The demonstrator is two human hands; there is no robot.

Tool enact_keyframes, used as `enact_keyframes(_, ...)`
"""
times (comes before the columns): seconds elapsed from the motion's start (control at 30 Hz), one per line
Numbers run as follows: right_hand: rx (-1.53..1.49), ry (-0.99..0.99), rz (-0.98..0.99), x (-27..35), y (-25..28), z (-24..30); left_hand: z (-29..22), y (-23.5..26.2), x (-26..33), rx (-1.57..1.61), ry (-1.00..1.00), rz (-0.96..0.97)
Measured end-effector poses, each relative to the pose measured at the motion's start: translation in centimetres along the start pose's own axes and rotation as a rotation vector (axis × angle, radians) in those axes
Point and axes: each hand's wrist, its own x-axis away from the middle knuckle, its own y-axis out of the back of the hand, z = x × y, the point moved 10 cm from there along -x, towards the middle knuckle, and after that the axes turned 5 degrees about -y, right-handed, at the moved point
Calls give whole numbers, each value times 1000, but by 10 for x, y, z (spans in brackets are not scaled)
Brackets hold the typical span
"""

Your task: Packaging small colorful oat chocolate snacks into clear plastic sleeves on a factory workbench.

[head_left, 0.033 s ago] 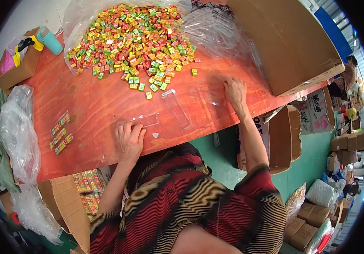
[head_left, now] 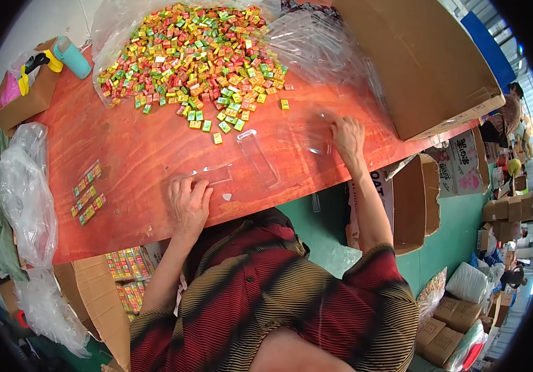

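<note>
Item: my left hand [head_left: 187, 204] is lying flat, gripping nothing, fingertips on a clear lid [head_left: 214, 175] at frame centre; my right hand [head_left: 347, 136] is pressing open-fingered on clear trays [head_left: 316, 133]. Risk: the clear box [head_left: 257, 158] between them is sitting near the red table [head_left: 136, 155] edge, and a sweep may be knocking it off or scattering the candy pile [head_left: 192, 56].

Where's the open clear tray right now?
Head view: the clear tray lies mid-table between both hands, just below the candy pile.

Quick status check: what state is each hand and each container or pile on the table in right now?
Left hand: flat on the table, fingertips at a clear lid.
Right hand: resting on clear plastic pieces.
Clear tray: empty, lying apart from both hands.
Candy pile: loose, spread on plastic sheet.
Filled tray: packed, lying at the left.
Big cardboard box: open.
</note>
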Motion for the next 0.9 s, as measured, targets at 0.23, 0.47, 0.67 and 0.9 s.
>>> enact_keyframes(0.23, -271, 125, -40, 55, 40, 68, 0, -3, -6, 4, -28, -20)
enact_keyframes(0.47, -495, 425, 109, 93, 29, 183, 1, -2, -4, -51, -35, 31)
enact_keyframes(0.67, -481, 469, 74, 72, 42, 145, 4, 8, 1, -42, -10, 50)
enact_keyframes(0.9, -358, 327, 44, 63, 18, 104, -3, -6, 4, 34, -35, 121)
